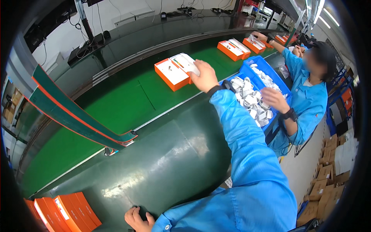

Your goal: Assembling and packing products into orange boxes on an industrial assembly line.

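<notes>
Factory hall, head view: smooth green conveyor belt [116, 112] runs diagonally between glossy dark side panels, white wall and cables behind. Open orange box [174, 72], rectangular, white inner tray, sits on the belt; landmark for all below. Right hand [205, 76] touches the box's right edge, fingers loosely curled on its white flap; firm grip cannot be told. Left hand [137, 219], well below the box at the near panel edge, fingers bent, resting flat, holding nothing. Blue plastic bin [266, 73], right of the box, is filled with white coiled parts. Stacked flat orange boxes [62, 212] lie far lower left. A co-worker's hand [274, 99] reaches into the bin.
</notes>
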Tool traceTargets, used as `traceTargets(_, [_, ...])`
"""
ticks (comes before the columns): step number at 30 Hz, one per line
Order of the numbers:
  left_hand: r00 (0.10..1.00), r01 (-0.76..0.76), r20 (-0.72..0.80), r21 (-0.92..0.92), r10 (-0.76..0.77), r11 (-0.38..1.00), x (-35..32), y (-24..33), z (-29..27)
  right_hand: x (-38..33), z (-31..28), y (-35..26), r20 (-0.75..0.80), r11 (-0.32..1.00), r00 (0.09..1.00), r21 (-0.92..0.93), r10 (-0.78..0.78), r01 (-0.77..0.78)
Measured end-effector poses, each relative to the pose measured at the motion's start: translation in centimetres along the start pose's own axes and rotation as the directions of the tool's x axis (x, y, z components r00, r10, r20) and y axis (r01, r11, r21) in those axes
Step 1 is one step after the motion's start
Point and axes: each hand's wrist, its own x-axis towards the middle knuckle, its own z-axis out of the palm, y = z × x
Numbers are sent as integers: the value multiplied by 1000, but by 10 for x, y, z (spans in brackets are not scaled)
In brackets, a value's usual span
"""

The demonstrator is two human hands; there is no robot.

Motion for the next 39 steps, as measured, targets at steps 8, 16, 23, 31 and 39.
traceTargets(8, [999,22,-19,-160,-25,987,7,-2,1,-155,-47,-157,199,795,909,574,-365,194])
traceTargets(16, [970,-162,-219,-258,105,952,44,-21,-123,-283,-52,-232,408,737,659,581,-631,346])
traceTargets(23, [878,405,-412,364,-244,839,54,-126,-176,-284,-43,-236,402,734,692,621,-599,275])
traceTargets(31, [883,437,-289,211,-371,875,64,-138,-187,-288,-46,-235,372,761,732,574,-571,302])
traceTargets(39, [930,161,-334,-14,-157,987,63,-92,-169,-310,-66,-238,384,694,825,720,-414,13])
